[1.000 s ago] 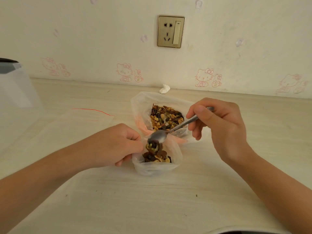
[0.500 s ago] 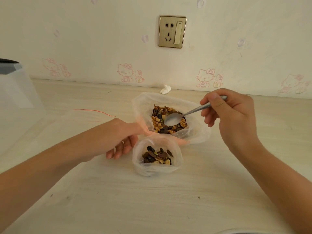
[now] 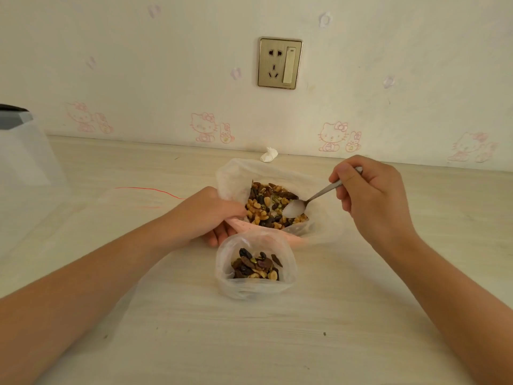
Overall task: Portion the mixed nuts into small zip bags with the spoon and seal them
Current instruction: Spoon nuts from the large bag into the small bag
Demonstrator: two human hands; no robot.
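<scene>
A large clear bag point(image 3: 236, 176) lies open on the pale wooden table point(image 3: 277, 343), with mixed nuts point(image 3: 266, 207) inside. My left hand point(image 3: 205, 215) pinches its near-left rim. My right hand point(image 3: 369, 198) holds a metal spoon point(image 3: 308, 202) by the handle, and the empty bowl rests on the nuts at the right of the pile. Just in front stands a small zip bag point(image 3: 255, 284), open at the top, partly filled with nuts; neither hand touches it.
Empty zip bags with a red strip point(image 3: 138, 195) lie flat at the left. A translucent container point(image 3: 22, 154) stands at the far left. A crumpled white scrap point(image 3: 268, 154) sits by the wall, under a wall socket point(image 3: 279, 63).
My right hand tipped a spoonful into the small bag, then carried the empty spoon back into the large bag. My left hand let go of the small bag and took the large bag's rim.
</scene>
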